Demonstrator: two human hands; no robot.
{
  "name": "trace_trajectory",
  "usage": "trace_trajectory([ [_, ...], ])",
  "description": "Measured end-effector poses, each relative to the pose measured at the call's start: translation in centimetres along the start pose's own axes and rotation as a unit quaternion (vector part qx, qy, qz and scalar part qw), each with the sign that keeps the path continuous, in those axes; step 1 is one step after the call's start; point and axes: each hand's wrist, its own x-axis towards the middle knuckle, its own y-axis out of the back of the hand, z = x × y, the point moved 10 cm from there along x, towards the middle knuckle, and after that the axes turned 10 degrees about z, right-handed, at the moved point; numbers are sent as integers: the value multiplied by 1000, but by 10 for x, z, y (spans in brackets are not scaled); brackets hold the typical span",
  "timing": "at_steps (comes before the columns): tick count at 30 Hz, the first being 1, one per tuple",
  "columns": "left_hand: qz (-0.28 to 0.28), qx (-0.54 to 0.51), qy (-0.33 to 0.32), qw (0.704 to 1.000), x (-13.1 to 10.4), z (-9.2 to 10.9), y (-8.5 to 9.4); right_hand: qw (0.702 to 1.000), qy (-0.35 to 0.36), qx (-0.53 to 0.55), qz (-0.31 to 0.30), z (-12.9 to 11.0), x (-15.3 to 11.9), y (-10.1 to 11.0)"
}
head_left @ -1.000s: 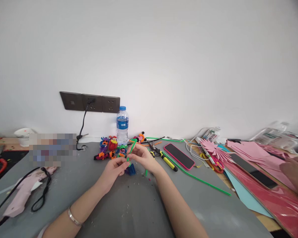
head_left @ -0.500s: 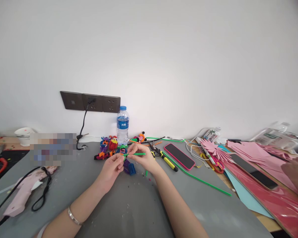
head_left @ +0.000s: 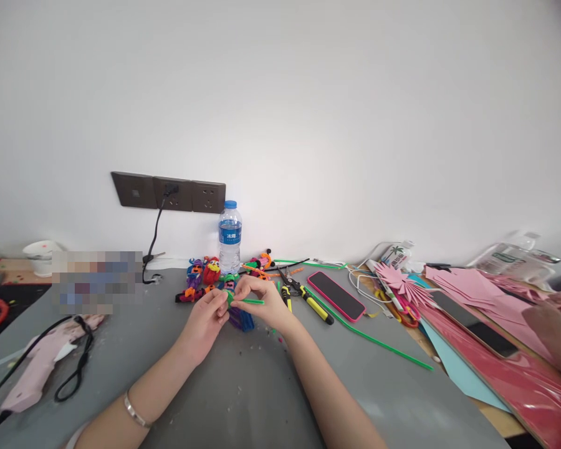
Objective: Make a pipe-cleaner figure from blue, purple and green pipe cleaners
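Between my two hands is a green pipe cleaner [head_left: 252, 302], its straight end sticking out to the right. My left hand [head_left: 209, 315] is closed in a pinch on its coiled part, which the fingers partly hide. With thumb and fingertips together, my right hand [head_left: 258, 296] grips the same piece near the straight end. Just behind the hands lie small colourful pipe-cleaner figures [head_left: 211, 271] and a purple-and-blue bundle [head_left: 242, 318]. Pliers with yellow-and-black handles [head_left: 316, 307] rest right of my right hand, beside a long green pipe cleaner [head_left: 378, 342].
A water bottle [head_left: 230, 237] stands against the wall. At left lies a pink glue gun [head_left: 35, 374] with a black cord. To the right are a pink-cased phone [head_left: 336, 295], scissors [head_left: 409, 312], pink paper [head_left: 467, 287] and another phone [head_left: 477, 324]. Another person's hand [head_left: 554, 324] is at the right edge.
The green pipe cleaner's free end has swung lower and shows shorter to the right. My right hand has shifted slightly left and down, and the view has moved a little.
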Motion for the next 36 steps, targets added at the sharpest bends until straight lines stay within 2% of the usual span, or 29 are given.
trace_trajectory([
  [17,0,-6,14,1000,-2,-5,-1,998,-54,35,-5,11,-2,-5],
  [22,-18,14,7,1000,-6,-6,-5,990,-100,87,52,18,3,9],
  [25,-43,25,17,999,-11,-9,-12,982,-136,114,62,26,2,17],
  [30,-63,52,28,996,-13,-14,-14,972,-183,145,15,35,-3,11],
  [36,-80,153,-12,985,-15,-16,-17,978,-175,109,-32,32,-5,3],
])
